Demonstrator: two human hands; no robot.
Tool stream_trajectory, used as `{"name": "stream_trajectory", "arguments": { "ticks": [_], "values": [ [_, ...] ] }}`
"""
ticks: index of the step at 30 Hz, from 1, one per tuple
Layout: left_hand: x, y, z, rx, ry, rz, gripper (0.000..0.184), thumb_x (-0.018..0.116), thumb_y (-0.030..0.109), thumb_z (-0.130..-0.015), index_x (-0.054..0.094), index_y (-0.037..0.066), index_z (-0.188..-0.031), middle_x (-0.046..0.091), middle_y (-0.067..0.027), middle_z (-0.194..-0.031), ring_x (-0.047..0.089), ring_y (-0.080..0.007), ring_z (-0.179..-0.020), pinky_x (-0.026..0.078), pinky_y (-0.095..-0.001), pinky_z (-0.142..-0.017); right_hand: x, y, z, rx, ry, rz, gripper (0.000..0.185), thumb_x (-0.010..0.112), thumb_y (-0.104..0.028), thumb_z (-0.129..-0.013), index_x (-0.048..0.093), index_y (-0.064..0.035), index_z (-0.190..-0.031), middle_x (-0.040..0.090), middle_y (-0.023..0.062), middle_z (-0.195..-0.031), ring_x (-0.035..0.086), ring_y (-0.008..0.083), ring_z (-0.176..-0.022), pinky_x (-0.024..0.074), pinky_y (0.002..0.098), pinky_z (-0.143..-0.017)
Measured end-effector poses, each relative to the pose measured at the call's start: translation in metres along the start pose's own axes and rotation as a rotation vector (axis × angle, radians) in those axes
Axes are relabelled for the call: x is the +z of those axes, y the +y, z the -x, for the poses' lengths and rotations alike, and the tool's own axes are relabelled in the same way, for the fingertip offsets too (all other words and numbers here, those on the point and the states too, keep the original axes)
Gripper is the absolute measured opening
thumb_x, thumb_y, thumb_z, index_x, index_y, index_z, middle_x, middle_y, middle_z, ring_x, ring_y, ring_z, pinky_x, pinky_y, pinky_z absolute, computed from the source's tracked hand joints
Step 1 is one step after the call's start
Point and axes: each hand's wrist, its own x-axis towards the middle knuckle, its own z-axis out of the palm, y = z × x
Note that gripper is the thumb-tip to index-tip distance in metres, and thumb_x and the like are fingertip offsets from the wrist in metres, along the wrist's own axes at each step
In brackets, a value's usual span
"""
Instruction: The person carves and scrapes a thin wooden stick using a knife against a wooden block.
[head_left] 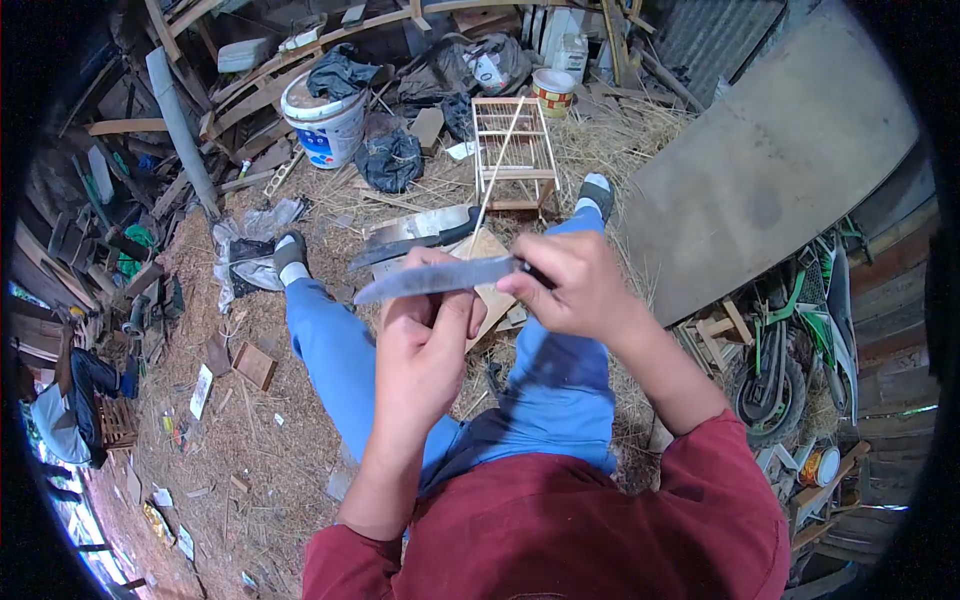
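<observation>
A knife point(435, 279) with a dark handle lies level across the middle of the view, its blade pointing left. My right hand point(570, 280) is closed around the handle. Behind the blade, my left hand point(425, 335) has its fingers closed on a thin pale stick point(497, 175), which slants up and to the right past the blade. Beyond my hands, a saw point(425, 240) with a dark handle rests near a wooden board point(487, 250). A small wooden frame with thin bars point(515, 150) stands on the ground between my feet.
A white bucket point(325, 125) and black plastic bags point(390, 160) are ahead on the left. A large flat board point(765, 170) leans at the right, above a green motorbike point(800, 340). Another person point(65, 410) sits at the far left. Straw and scraps cover the ground.
</observation>
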Motion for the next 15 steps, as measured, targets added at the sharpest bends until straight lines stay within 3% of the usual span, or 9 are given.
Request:
{"name": "stream_trajectory", "arguments": {
  "ticks": [3, 4, 9, 12, 15],
  "values": [
    [-0.006, -0.003, 0.003, 0.004, -0.002, 0.045, 0.003, 0.051, 0.001, -0.103, 0.05, 0.004, -0.101, 0.048, 0.0038, -0.076, 0.042, -0.0027, -0.067, 0.032, -0.0207, -0.057, 0.006, -0.002, -0.005, -0.085, 0.047, 0.057, 0.039, 0.075, -0.04, -0.088, 0.061, -0.0051, -0.078, 0.06, 0.0113, -0.065, 0.062, 0.0325, -0.057, 0.0449, 0.0415, -0.051],
    [-0.006, -0.007, 0.001, 0.067, 0.035, 0.019, 0.005, 0.055, 0.006, -0.102, 0.051, 0.006, -0.106, 0.047, 0.0044, -0.072, 0.035, 0.0005, -0.056, 0.021, -0.019, -0.046, 0.006, 0.0, -0.008, -0.077, 0.055, 0.062, 0.04, 0.076, -0.041, -0.087, 0.061, -0.0058, -0.076, 0.058, 0.0106, -0.063, 0.061, 0.0319, -0.056, 0.0445, 0.041, -0.05],
    [-0.017, -0.006, -0.003, 0.116, 0.085, 0.024, 0.006, 0.055, 0.011, -0.104, 0.053, 0.005, -0.105, 0.047, 0.005, -0.071, 0.033, 0.0006, -0.054, 0.02, -0.0196, -0.044, 0.013, -0.003, -0.02, -0.104, 0.113, 0.129, 0.042, 0.076, -0.042, -0.086, 0.059, -0.0072, -0.071, 0.055, 0.0091, -0.059, 0.058, 0.0307, -0.052, 0.0432, 0.04, -0.048],
    [-0.027, 0.001, 0.006, 0.065, 0.074, -0.009, 0.012, 0.055, 0.014, -0.105, 0.056, 0.002, -0.107, 0.048, 0.0044, -0.072, 0.034, 0.0002, -0.056, 0.022, -0.0193, -0.045, 0.01, 0.016, -0.028, 0.114, 0.229, 0.19, 0.04, 0.076, -0.042, -0.086, 0.059, -0.0086, -0.071, 0.055, 0.0093, -0.06, 0.058, 0.0294, -0.052, 0.0428, 0.0405, -0.048],
    [-0.03, -0.013, 0.008, 0.132, 0.075, 0.012, 0.012, 0.056, 0.014, -0.105, 0.056, 0.001, -0.106, 0.048, 0.0041, -0.072, 0.036, -0.0002, -0.058, 0.023, -0.0196, -0.046, 0.015, 0.013, -0.028, 0.05, 0.21, 0.089, 0.038, 0.076, -0.041, -0.087, 0.06, -0.0092, -0.072, 0.056, 0.0094, -0.061, 0.059, 0.0296, -0.053, 0.0431, 0.0404, -0.048]
  ]
}}
